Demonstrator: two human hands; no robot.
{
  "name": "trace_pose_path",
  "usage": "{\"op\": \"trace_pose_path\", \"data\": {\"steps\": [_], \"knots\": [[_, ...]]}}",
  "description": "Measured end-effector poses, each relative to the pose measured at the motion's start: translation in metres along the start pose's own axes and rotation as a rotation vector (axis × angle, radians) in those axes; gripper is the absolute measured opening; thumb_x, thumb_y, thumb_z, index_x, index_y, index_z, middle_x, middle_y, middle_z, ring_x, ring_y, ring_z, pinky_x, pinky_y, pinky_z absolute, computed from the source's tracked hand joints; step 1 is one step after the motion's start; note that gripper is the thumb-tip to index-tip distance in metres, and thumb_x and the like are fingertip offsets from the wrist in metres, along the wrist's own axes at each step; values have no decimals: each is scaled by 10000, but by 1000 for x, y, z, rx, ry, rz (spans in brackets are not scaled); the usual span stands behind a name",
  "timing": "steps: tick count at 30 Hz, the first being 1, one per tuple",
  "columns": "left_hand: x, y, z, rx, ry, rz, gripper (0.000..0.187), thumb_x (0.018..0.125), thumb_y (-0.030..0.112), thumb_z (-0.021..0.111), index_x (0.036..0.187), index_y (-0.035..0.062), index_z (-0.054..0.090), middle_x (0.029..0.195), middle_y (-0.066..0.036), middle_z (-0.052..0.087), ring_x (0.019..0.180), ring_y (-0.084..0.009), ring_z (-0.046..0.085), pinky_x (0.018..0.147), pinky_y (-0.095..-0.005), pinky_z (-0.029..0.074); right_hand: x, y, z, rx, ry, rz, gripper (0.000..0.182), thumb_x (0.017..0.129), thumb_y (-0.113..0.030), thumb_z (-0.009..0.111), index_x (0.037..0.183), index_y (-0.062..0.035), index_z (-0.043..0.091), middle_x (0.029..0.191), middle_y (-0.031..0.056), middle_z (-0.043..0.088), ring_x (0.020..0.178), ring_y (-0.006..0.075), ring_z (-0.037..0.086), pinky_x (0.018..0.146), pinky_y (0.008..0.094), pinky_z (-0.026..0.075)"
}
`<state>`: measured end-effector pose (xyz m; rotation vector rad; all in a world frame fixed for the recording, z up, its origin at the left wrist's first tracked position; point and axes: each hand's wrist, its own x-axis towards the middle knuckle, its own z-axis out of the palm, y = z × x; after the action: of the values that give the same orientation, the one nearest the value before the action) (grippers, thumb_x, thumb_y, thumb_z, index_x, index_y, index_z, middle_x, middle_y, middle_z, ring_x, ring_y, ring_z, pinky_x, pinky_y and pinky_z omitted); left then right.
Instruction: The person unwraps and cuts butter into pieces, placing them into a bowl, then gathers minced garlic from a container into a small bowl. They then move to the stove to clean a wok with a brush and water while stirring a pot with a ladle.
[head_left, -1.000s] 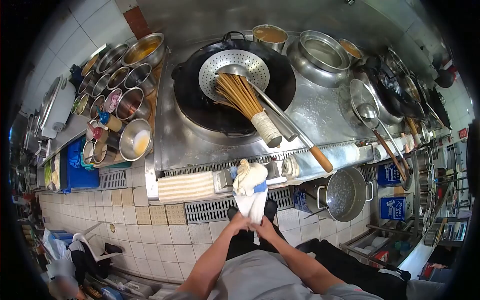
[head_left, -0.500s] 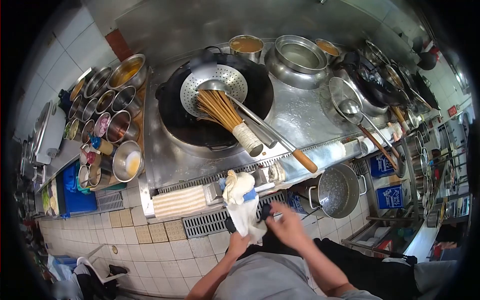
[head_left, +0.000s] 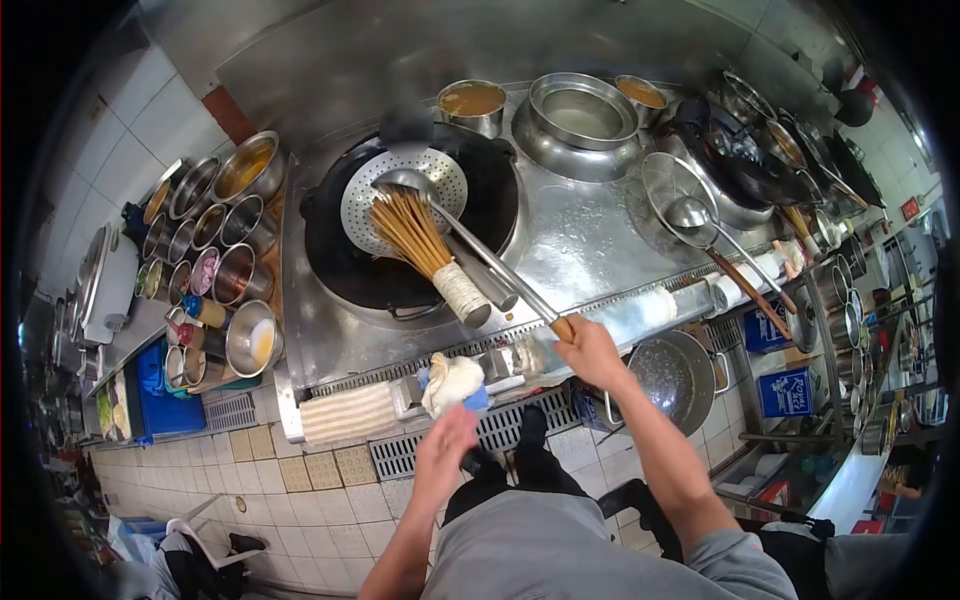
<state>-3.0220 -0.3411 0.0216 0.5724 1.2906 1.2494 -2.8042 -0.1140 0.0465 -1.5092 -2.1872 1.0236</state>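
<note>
My right hand [head_left: 592,354] is wrapped round the wooden end of a ladle [head_left: 497,268]. The ladle's bowl rests over a perforated strainer [head_left: 361,200] in the big black wok [head_left: 335,262]. A bamboo wok brush [head_left: 418,232] with a wrapped grip lies across the strainer, beside the ladle's shaft. Just below a crumpled cream cloth [head_left: 452,380] on the stove's front edge, my left hand [head_left: 445,452] is held up, slightly blurred. Its fingers look extended, and nothing shows in them.
Metal bowls and tubs of ingredients [head_left: 248,168] crowd the left counter. A lidded-style metal pot [head_left: 580,112] stands behind the wok. To the right are a wire skimmer [head_left: 668,190] and another ladle [head_left: 690,212]. A large pot [head_left: 675,380] sits low by my right arm. Another person's sleeve [head_left: 870,560] shows lower right.
My right hand has moved up and right from near the white cloth and taken hold of the ladle's handle. My left hand has let go of the cloth, which now lies bunched on the edge.
</note>
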Motion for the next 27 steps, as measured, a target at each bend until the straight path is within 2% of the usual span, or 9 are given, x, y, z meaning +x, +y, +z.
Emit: {"op": "trace_pose_path", "data": {"steps": [4,6,9,14,19,22,24,26,27], "knots": [[93,35,35,-364,139,4,636,1024,424,537,1422,-56,410,1352,-258,542,1274,-348,546,1010,-471,502,-40,19,10,307,120,-47,190,861,-120,672,974,19,609,673,127,610,623,276,641,595,404,491],[125,47,38,-469,68,-35,606,1016,457,534,1347,-47,468,1302,-248,569,1231,-339,575,984,-461,517,-62,13,-3,620,65,200,192,892,-84,674,1014,11,561,627,50,540,508,151,558,472,322,435],[154,52,43,-599,8,-118,562,988,502,568,1216,-11,550,1127,-191,621,1068,-287,635,891,-426,553,-77,20,-41,836,-19,265,244,912,-76,669,1079,-36,495,619,19,512,396,97,453,367,251,324],[188,49,46,-635,49,-244,484,922,508,677,1082,58,594,852,-86,641,751,-180,636,673,-323,550,-85,59,-66,781,103,316,219,904,-46,638,1058,-11,487,582,0,478,352,94,440,322,265,331],[165,57,65,-321,328,65,324,935,339,687,1040,61,561,790,-57,611,597,-105,533,485,-242,394,-99,82,-66,820,73,443,218,896,-55,671,1041,-10,513,576,-2,483,377,87,458,335,257,335],[119,79,92,-48,274,193,274,943,265,648,1045,29,554,788,-81,614,546,-101,510,454,-245,387,-103,78,-65,821,162,441,242,893,-54,667,1077,1,520,611,-6,488,383,83,445,348,248,327],[96,74,108,85,66,152,374,974,286,595,1200,-6,536,770,-98,611,559,-119,527,466,-250,391,-109,75,-68,797,229,418,256,900,-55,667,1108,3,531,637,-2,507,419,76,465,372,246,353],[84,66,139,-61,-91,-60,367,965,279,582,1179,-16,545,754,-108,603,512,-132,498,451,-252,368,-114,83,-64,739,357,328,330,919,-49,647,1222,-1,525,684,0,527,474,63,486,408,237,379],[84,54,165,-280,-163,-293,308,959,283,613,1054,1,534,706,-80,592,493,-99,470,424,-245,356,-113,81,-77,744,358,321,330,919,-49,647,1222,-1,525,684,0,527,474,63,486,408,237,379]]}}
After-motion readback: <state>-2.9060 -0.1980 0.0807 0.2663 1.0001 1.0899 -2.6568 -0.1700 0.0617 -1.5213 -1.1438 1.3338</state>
